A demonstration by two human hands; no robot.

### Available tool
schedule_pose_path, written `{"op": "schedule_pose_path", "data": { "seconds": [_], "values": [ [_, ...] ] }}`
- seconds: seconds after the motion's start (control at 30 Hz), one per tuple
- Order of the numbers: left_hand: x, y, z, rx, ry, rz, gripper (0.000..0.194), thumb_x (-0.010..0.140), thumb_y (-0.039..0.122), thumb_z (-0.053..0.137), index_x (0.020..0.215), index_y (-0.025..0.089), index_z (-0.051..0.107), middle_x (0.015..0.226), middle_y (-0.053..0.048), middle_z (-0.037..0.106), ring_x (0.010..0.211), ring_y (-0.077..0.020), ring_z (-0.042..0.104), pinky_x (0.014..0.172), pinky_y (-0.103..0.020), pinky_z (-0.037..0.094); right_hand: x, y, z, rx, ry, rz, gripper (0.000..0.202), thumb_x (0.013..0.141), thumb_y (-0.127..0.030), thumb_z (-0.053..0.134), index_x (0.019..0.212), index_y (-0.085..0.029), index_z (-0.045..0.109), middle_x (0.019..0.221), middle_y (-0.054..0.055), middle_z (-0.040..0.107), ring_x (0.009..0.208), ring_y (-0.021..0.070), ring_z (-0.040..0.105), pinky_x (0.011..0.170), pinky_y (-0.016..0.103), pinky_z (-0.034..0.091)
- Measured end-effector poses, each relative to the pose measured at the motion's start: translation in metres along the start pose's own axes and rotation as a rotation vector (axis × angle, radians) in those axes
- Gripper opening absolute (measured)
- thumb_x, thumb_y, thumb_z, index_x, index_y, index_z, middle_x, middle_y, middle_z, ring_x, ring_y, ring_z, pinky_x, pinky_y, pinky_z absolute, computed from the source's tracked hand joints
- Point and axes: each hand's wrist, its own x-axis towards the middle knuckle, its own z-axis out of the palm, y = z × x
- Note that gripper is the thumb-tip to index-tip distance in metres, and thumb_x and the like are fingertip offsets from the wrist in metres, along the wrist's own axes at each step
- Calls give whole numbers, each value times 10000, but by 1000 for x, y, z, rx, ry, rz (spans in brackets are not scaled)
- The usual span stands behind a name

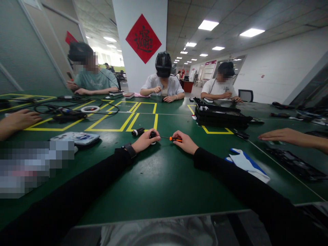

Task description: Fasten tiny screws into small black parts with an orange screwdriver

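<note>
Screwdriver [176, 139]: right hand [186, 142], fingers pinching it
Black part [153, 134]: left hand [143, 140], fingers pinching
Worktop [159, 188]: hands inward from near edge

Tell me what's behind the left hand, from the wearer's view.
Just beyond the left hand, a black cylinder with a white band lies on the green table, beside yellow tape. The hand hides some tabletop and part of the small black piece it holds.
</note>
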Motion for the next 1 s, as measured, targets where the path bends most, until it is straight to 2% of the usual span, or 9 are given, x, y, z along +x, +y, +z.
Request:
{"op": "schedule_pose_path", "data": {
  "seconds": [0.1, 0.17, 0.27, 0.37, 0.63, 0.8, 0.9, 1.0],
  "values": [
    [0, 1, 0, 14, 5, 10, 272, 730, 394, 567, 854, 157, 513, 773, -9, 609, 722, -124, 562, 681, -263, 433, 1, 1, 2, -57, 6, 28, 200, 779, -281, 543, 943, -169, 520, 912, 27, 572, 843, 129, 519, 783, 273, 401],
    [0, 1, 0, 19, 9, 11, 271, 727, 394, 568, 848, 157, 517, 770, -6, 609, 719, -123, 561, 681, -263, 434, 2, 2, 3, -116, 24, 60, 190, 827, -307, 475, 929, -166, 551, 909, 39, 575, 850, 136, 507, 787, 283, 388],
    [-1, 2, 1, 20, 13, 9, 267, 723, 392, 571, 841, 158, 520, 771, -5, 609, 710, -119, 558, 669, -257, 434, 4, 4, 3, -196, 34, 87, 260, 878, -292, 377, 843, -160, 598, 863, 47, 578, 836, 138, 493, 795, 290, 366],
    [0, 2, 1, 19, 10, 14, 261, 726, 388, 569, 839, 159, 518, 769, -4, 608, 710, -117, 554, 663, -253, 432, 5, 3, 2, -224, 15, 60, 260, 876, -270, 385, 804, -153, 605, 840, 48, 576, 822, 139, 486, 789, 288, 360],
    [-1, 3, 1, -37, 0, 1, 260, 755, 398, 532, 844, 157, 499, 755, -11, 611, 712, -120, 565, 673, -261, 437, 1, 0, -1, -86, 12, 18, 138, 820, -253, 475, 904, -160, 536, 890, 32, 564, 807, 128, 503, 768, 277, 391],
    [-1, 3, 1, -50, 2, -14, 271, 743, 404, 545, 842, 156, 497, 756, -13, 616, 707, -123, 574, 679, -266, 444, 0, -2, 0, -12, -7, 31, 232, 768, -278, 557, 965, -167, 505, 921, 28, 566, 830, 128, 524, 785, 282, 405],
    [-1, 4, 1, -46, 3, -6, 270, 743, 404, 544, 836, 155, 499, 754, -14, 614, 716, -125, 575, 694, -273, 444, 2, -2, 1, -22, 2, 56, 218, 823, -292, 480, 994, -167, 533, 960, 49, 567, 886, 140, 517, 818, 302, 395],
    [-1, 4, 1, -45, 3, -2, 269, 742, 402, 545, 838, 155, 499, 752, -14, 613, 717, -126, 576, 698, -277, 444, 4, -1, 1, -113, 2, 27, 213, 863, -270, 407, 906, -162, 585, 911, 53, 572, 873, 147, 504, 832, 318, 377]
  ]
}}
